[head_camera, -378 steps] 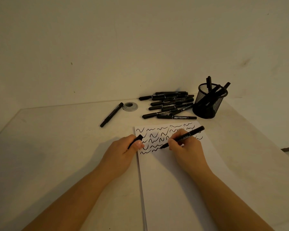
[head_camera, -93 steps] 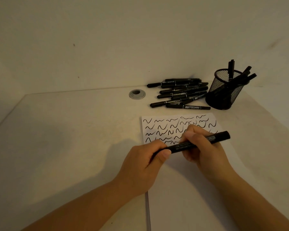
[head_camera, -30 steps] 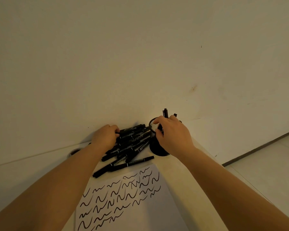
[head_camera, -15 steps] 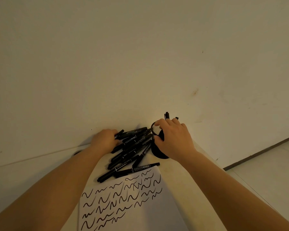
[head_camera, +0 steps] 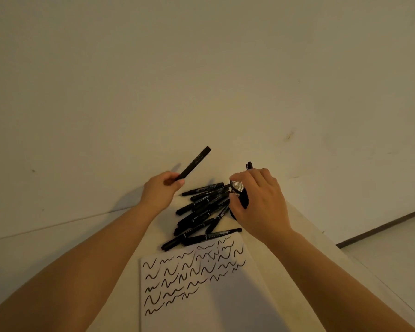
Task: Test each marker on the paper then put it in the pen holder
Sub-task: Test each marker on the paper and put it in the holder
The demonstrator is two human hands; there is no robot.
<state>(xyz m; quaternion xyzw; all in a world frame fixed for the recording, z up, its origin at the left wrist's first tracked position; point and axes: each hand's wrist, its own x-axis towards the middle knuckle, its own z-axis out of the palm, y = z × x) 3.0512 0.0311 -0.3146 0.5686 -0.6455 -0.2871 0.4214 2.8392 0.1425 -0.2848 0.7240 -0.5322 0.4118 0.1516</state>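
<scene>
My left hand [head_camera: 162, 189] grips a black marker [head_camera: 195, 162] by its lower end; the marker points up and to the right, lifted above the pile. A pile of several black markers [head_camera: 203, 208] lies on the table between my hands. My right hand [head_camera: 261, 202] wraps around the black mesh pen holder [head_camera: 239, 192], covering most of it. One marker tip [head_camera: 249, 165] sticks up out of the holder above my fingers. The white paper [head_camera: 201, 291], with rows of black squiggles across its upper part, lies in front of the pile.
The pale table [head_camera: 46, 248] stands against a plain wall [head_camera: 201, 80]. Its right edge [head_camera: 359, 262] drops off to the floor [head_camera: 393, 248] beyond my right forearm.
My left hand has lifted one marker out of the pile and raised it. My right hand stays on the pen holder. The view has tilted down slightly.
</scene>
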